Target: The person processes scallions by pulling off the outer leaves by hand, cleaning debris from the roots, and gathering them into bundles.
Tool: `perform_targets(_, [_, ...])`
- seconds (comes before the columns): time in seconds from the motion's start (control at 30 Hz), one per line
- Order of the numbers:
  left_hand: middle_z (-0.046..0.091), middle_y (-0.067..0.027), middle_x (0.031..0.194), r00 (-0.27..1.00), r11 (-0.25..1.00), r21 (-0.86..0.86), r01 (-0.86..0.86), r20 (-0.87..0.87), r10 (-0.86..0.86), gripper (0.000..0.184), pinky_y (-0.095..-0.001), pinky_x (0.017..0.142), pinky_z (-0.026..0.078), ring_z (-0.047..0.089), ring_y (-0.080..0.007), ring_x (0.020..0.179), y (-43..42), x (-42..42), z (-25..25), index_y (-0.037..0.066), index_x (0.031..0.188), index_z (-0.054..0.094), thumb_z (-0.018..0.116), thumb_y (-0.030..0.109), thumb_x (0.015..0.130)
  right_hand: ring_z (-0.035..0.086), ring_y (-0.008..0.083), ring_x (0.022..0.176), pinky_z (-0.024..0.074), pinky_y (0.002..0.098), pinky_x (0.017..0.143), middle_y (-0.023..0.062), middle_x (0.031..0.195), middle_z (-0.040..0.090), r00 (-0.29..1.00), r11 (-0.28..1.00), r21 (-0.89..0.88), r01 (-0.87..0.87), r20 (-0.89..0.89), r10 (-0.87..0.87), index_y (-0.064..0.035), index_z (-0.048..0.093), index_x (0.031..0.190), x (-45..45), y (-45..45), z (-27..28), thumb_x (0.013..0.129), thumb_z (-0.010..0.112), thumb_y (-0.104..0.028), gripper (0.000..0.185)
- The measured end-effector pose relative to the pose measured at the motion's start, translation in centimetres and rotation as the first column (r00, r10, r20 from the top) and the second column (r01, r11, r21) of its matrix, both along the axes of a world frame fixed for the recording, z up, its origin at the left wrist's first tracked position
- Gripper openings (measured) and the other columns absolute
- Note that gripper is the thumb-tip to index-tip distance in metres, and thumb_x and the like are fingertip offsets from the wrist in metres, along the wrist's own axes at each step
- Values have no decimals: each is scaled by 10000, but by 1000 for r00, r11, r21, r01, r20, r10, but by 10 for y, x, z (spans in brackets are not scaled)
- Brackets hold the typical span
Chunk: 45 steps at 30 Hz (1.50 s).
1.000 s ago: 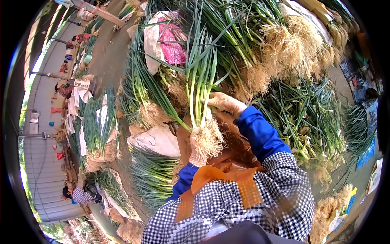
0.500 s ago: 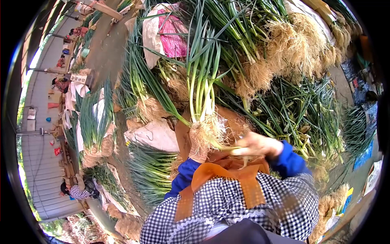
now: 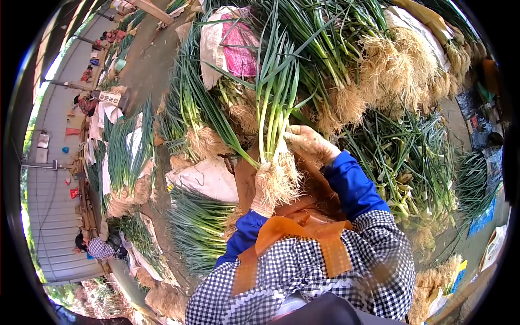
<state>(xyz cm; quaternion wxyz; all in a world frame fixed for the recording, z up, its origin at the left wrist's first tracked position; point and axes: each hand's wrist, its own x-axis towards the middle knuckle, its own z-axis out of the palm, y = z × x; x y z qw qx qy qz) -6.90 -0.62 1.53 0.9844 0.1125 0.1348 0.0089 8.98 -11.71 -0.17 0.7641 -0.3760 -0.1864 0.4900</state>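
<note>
A bunch of green onions (image 3: 270, 127) stands upright before my chest, leaves up and pale roots down. My left hand (image 3: 262, 205) is closed round its root end from below, with the fingers mostly hidden behind the roots. At the right side of the white stems, my right hand (image 3: 310, 143) has its fingers pressed together against the bunch; whether it pinches a single stalk or leaf is too small to tell. An orange-brown apron (image 3: 319, 189) lies under the bunch.
Rooty onion bundles (image 3: 398, 62) lie ahead on the right, beside a white and pink sack (image 3: 238, 46). A loose leaf heap (image 3: 403, 162) is at the right. More onions (image 3: 197, 230) lie at the left, near a white sack (image 3: 208, 181). A person (image 3: 100, 247) is at far left.
Half a second ago my right hand was low at the right, pulling a pale strip away from the roots. It is now back up at the stems. My left hand still holds the bunch.
</note>
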Motion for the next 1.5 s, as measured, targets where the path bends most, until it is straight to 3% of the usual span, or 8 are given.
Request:
perform_targets(0.2, [553, -183, 1160, 971, 999, -5, 31, -236, -32, 455, -414, 933, 436, 557, -289, 1032, 0, 0, 6, -50, 1238, 439, 493, 175, 846, 573, 134, 708, 481, 280, 618, 42, 759, 612, 716, 878, -223, -423, 512, 475, -72, 628, 846, -47, -92, 22, 907, 525, -354, 306])
perform_targets(0.33, [547, -185, 1159, 984, 990, -78, 117, -123, -126, 465, -432, 912, 449, 555, -300, 1031, -5, 7, -2, -39, 1236, 442, 501, 201, 842, 650, 221, 733, 508, 329, 631, 142, 754, 642, 252, 605, -659, 447, 742, 621, -73, 657, 857, -41, -109, 27, 830, 598, -428, 360])
perform_targets(0.8, [614, -113, 895, 947, 970, 102, 219, -263, -186, 289, -325, 679, 541, 616, -219, 777, 12, 6, -28, -31, 1062, 550, 558, 124, 818, 625, 221, 660, 512, 344, 601, 94, 722, 624, 530, 911, -334, 242, 832, 164, -119, 626, 834, -41, -57, 17, 830, 558, -278, 174])
perform_targets(0.9, [596, -159, 1004, 956, 978, 70, 197, -236, -175, 361, -371, 781, 523, 604, -268, 872, 2, 7, -1, -38, 1120, 526, 559, 125, 800, 613, 213, 892, 509, 330, 769, 120, 976, 625, 512, 493, -579, 649, 812, 280, -83, 539, 1136, 19, -43, 5, 823, 631, -282, 382])
perform_targets(1.2, [571, -132, 881, 972, 959, 280, 49, -235, 19, 380, -343, 752, 504, 556, -243, 788, 28, 1, 55, -36, 1094, 513, 576, 107, 748, 604, 341, 672, 496, 437, 595, 130, 763, 626, 12, 652, -123, 748, 985, 171, -76, 606, 1000, 37, -62, -88, 895, 474, -268, 256])
perform_targets(1.23, [571, -146, 926, 977, 972, 219, 89, -210, -42, 376, -333, 762, 504, 558, -242, 813, 34, -4, 67, -44, 1101, 514, 561, 118, 765, 619, 300, 684, 494, 438, 572, 109, 788, 636, 191, 390, -708, 588, 591, 784, -114, 600, 1056, 25, -91, -98, 880, 484, -237, 244])
perform_targets(1.4, [590, -171, 973, 953, 936, 257, 240, -246, -177, 354, -356, 795, 501, 581, -254, 845, 43, -7, 50, -53, 1101, 536, 538, 123, 794, 565, 279, 1050, 451, 348, 890, 149, 1179, 566, 338, -39, -989, 140, 11, 941, -163, 419, 1324, -38, -195, -92, 856, 513, -354, 514])
perform_targets(1.5, [609, -151, 993, 907, 927, 157, 341, -314, -281, 329, -329, 823, 495, 597, -241, 887, 28, -4, 24, -41, 1110, 536, 541, 78, 804, 560, 291, 1060, 463, 330, 880, 138, 1184, 572, 732, 509, -800, 317, 547, 405, -47, 526, 1211, -43, -130, -4, 853, 548, -450, 539])
